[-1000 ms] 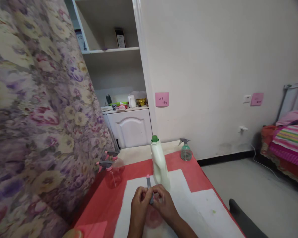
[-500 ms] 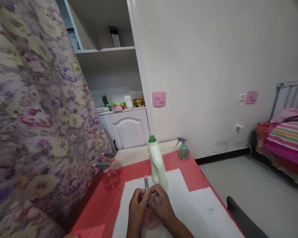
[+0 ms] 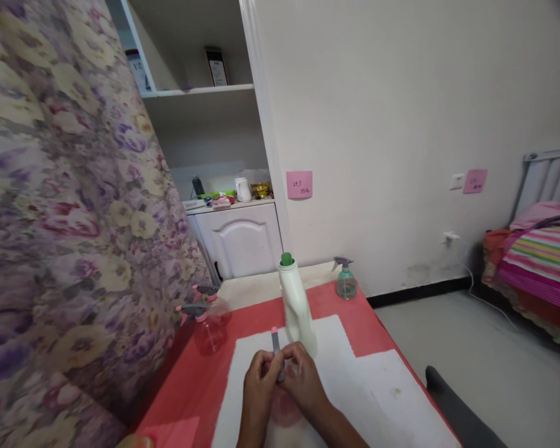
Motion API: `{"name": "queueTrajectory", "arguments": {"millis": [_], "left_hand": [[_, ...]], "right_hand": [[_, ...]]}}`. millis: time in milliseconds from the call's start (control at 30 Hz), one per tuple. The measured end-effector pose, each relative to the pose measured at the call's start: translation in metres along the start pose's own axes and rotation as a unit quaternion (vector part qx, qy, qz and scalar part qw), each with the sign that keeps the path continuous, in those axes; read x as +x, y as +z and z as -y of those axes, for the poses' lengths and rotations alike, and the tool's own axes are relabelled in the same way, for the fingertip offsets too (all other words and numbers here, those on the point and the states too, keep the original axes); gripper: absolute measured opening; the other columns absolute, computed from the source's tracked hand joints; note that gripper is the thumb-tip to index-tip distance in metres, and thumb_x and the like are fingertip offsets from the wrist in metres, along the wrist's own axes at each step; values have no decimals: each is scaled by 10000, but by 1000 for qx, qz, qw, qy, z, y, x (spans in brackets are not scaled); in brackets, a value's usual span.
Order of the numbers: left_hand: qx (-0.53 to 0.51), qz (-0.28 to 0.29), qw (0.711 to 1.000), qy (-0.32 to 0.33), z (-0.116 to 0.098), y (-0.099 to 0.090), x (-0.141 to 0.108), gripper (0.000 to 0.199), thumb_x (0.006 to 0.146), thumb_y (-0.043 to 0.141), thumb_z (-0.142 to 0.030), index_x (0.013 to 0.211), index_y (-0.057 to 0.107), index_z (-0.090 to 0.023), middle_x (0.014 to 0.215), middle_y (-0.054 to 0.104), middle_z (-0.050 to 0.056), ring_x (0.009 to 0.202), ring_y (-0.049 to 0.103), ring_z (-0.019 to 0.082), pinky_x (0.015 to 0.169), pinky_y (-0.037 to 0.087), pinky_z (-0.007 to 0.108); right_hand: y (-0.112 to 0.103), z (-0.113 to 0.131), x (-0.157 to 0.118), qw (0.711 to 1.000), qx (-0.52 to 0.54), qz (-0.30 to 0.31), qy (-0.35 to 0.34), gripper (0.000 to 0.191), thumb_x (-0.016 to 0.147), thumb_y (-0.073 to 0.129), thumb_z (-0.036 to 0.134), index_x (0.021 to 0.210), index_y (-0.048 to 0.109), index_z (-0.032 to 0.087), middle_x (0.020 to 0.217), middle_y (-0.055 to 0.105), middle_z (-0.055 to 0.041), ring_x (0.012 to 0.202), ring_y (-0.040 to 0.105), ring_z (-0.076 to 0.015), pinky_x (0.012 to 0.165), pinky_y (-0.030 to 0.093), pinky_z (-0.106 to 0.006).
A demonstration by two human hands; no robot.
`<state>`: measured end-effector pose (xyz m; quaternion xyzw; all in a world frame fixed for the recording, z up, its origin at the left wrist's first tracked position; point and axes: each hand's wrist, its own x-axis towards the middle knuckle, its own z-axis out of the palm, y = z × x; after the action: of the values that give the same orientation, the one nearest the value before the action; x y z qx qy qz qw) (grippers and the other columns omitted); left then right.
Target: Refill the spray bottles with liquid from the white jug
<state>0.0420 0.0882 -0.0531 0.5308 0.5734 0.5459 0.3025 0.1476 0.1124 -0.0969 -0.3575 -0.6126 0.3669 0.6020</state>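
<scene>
Close to the front of the table stands a clear pink spray bottle (image 3: pixel 285 412), partly hidden by my hands. Its grey spray head (image 3: pixel 275 340) has a pink nozzle tip that points away from me. My left hand (image 3: pixel 260 381) is closed on the spray head from the left. From the right, the fingers of my right hand (image 3: pixel 304 381) are pinched on the same head. Whether the head is screwed down on the bottle cannot be seen behind the fingers. Just beyond my hands rises a pale green jug (image 3: pixel 297 311) with a green piece in its neck.
Two pink spray bottles (image 3: pixel 209 335) stand at the table's left side, near a floral curtain (image 3: pixel 74 236). At the far right corner is a green spray bottle (image 3: pixel 346 285). White sheets (image 3: pixel 392 398) lie over the red tablecloth (image 3: pixel 191 386). Behind are a cabinet (image 3: pixel 238 239) and the wall.
The view has shifted very slightly. Both hands keep their hold on the spray head, with hardly any visible movement.
</scene>
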Motion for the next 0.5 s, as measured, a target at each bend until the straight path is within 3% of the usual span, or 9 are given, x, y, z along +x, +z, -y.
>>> {"name": "queueTrajectory", "arguments": {"millis": [167,333,500], "left_hand": [[0,3,1000,2,-2,0,0,360,695,654,-544,619,547,-210,587,538,-37,613,515,168,601,420,261],[-5,-1,1000,-2,-3,1,-2,338,702,641,-521,620,537,-210,576,511,-46,595,492,157,577,406,250],[-12,0,1000,-2,-4,2,-5,309,717,639,-496,645,548,-209,592,535,-41,610,508,159,587,415,248]], "right_hand": [[-3,4,-1,999,10,33,-12,106,767,645,273,847,654,205,862,635,-14,842,611,-196,771,458,-293],[1,0,-2,1000,-2,-1,13,94,731,667,240,790,611,193,779,591,-2,757,580,-195,708,441,-297],[-4,1,-5,999,11,40,-3,176,765,650,274,929,659,211,927,653,-31,900,623,-211,797,472,-305]]}}
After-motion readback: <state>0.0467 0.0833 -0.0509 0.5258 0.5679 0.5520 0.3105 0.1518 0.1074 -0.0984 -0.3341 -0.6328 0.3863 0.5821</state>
